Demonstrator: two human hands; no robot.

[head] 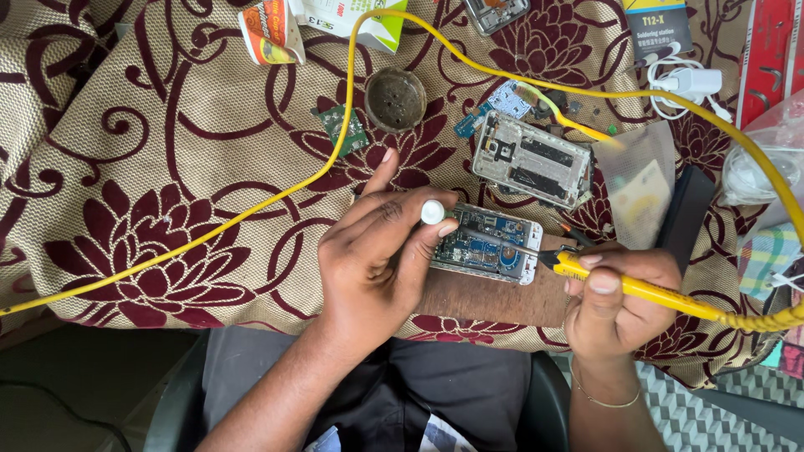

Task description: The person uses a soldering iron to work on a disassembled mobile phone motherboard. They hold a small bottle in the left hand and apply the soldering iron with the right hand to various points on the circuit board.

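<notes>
Opened phone with its blue-green circuit board bared (487, 244) lies on a brown wooden board near the table's front edge. Your left hand (378, 251) steadies it, fingers pinching a small white cap (433, 212); your right hand (615, 297) clamps the yellow-handled soldering iron (636, 289), tip at the phone's right end.

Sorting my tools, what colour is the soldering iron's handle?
Yellow: the soldering iron in the right hand, seen from the head camera.

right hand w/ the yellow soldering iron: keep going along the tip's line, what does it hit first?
Likely the opened phone's circuit board: the right hand aims the yellow soldering iron leftward at its right edge. Whether the tip already touches is unclear.
</notes>
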